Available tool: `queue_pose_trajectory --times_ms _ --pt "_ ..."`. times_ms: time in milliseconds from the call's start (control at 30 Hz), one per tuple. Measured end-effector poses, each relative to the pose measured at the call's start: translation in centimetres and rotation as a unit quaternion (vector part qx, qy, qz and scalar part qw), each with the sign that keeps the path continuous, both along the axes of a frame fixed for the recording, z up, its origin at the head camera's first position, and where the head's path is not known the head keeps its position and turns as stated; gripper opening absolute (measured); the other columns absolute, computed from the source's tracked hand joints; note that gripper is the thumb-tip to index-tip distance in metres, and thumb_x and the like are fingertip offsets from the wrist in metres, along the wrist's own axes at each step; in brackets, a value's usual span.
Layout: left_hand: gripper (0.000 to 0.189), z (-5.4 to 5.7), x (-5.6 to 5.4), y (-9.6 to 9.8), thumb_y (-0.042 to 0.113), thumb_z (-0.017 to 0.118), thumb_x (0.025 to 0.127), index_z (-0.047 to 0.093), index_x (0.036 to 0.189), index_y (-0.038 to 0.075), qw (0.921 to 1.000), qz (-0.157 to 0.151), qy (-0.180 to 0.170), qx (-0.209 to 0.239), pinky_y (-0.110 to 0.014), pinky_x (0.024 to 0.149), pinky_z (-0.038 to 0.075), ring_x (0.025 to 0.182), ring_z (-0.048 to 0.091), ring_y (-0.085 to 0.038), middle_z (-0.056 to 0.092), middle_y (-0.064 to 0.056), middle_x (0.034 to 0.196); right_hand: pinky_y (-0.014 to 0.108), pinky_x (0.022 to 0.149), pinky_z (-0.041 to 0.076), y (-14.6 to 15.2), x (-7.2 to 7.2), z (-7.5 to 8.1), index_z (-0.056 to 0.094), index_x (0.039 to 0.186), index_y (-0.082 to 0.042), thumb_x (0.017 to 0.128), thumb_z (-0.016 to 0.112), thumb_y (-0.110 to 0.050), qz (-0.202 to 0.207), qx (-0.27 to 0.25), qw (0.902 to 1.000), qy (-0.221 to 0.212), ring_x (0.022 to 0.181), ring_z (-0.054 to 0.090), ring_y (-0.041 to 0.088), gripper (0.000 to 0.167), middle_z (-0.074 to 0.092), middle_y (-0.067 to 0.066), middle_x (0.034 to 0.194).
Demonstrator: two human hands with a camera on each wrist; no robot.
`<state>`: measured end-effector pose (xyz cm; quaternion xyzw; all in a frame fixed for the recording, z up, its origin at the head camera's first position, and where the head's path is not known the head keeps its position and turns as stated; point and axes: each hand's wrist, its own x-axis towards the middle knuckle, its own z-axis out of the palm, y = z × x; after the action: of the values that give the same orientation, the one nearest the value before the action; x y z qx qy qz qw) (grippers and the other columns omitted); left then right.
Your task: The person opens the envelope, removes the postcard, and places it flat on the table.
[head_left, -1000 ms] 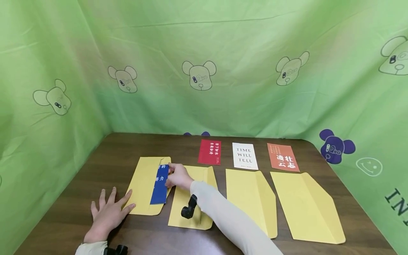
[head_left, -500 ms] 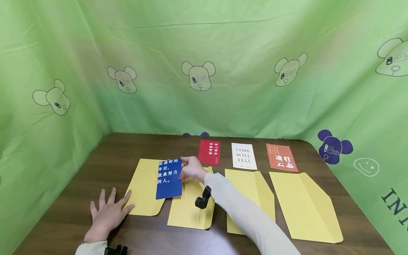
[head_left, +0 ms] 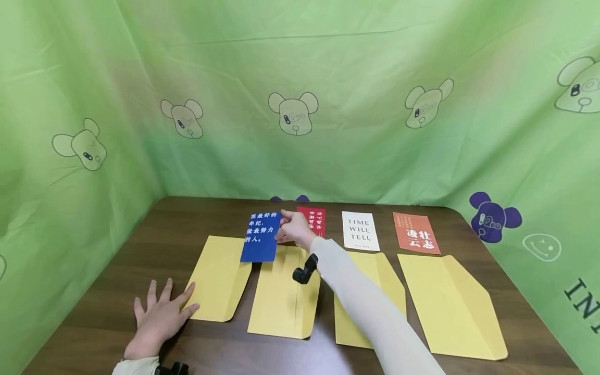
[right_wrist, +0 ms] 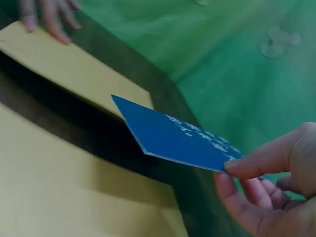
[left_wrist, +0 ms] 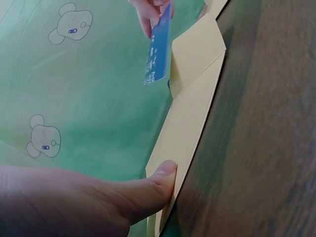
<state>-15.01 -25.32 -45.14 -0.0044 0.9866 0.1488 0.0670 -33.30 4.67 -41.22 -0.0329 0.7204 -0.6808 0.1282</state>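
Observation:
My right hand (head_left: 296,229) pinches a blue card (head_left: 260,238) with white lettering by its right edge, thumb on top and fingers beneath in the right wrist view. The card (right_wrist: 170,136) is held up above the envelopes, overlapping the top corners of the two leftmost ones in the head view. My left hand (head_left: 160,316) lies with spread fingers at the left edge of the leftmost yellow envelope (head_left: 217,281). Its thumb (left_wrist: 160,185) rests on that envelope, whose flap (left_wrist: 197,54) stands partly raised in the left wrist view.
Three more yellow envelopes (head_left: 276,297) (head_left: 365,297) (head_left: 450,307) lie to the right, flaps rightward. Behind them are a red card (head_left: 316,221), a white card (head_left: 360,230) and an orange card (head_left: 416,233). A green curtain (head_left: 300,161) surrounds the wooden table (head_left: 108,297).
My right hand has drawn the blue card off the leftmost envelope and raised it rightward and toward the back, now partly covering the red card. My left hand has stayed in place.

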Motion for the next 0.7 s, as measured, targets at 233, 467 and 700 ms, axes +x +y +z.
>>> queue_pose_trajectory --times_ms 233,467,700 --pt "0.061 -0.1 0.4 -0.1 0.051 0.054 0.098 0.050 0.148 0.017 1.0000 -0.002 0.006 0.002 -0.081 0.099 0.001 0.139 -0.001 -0.062 0.021 -0.038 0.153 0.034 0.067 0.060 -1.0 -1.8 -1.4 0.035 0.152 0.000 0.074 0.062 0.028 -0.098 -0.076 0.9922 -0.007 0.065 0.059 0.014 0.087 0.047 0.004 0.096" --pt "0.060 -0.2 0.6 -0.1 0.051 0.055 0.098 0.051 0.147 0.017 0.9999 -0.003 0.010 0.000 -0.081 0.099 0.002 0.139 0.000 -0.062 0.022 -0.038 0.152 0.036 0.071 0.060 -2.9 -2.2 -3.0 0.050 0.140 0.009 0.075 0.064 0.025 -0.182 -0.102 0.9780 0.006 0.066 0.065 0.018 0.069 0.056 0.008 0.090" --pt "0.060 -0.4 0.3 -0.2 0.052 0.055 0.097 0.052 0.146 0.017 0.9997 -0.007 0.022 0.002 -0.082 0.098 0.003 0.138 0.002 -0.063 0.023 -0.039 0.151 0.038 0.071 0.060 -3.6 -2.2 -3.2 0.057 0.127 0.009 0.081 0.066 0.018 -0.204 -0.115 0.9715 -0.036 0.079 0.072 0.028 0.048 0.066 0.024 0.105"
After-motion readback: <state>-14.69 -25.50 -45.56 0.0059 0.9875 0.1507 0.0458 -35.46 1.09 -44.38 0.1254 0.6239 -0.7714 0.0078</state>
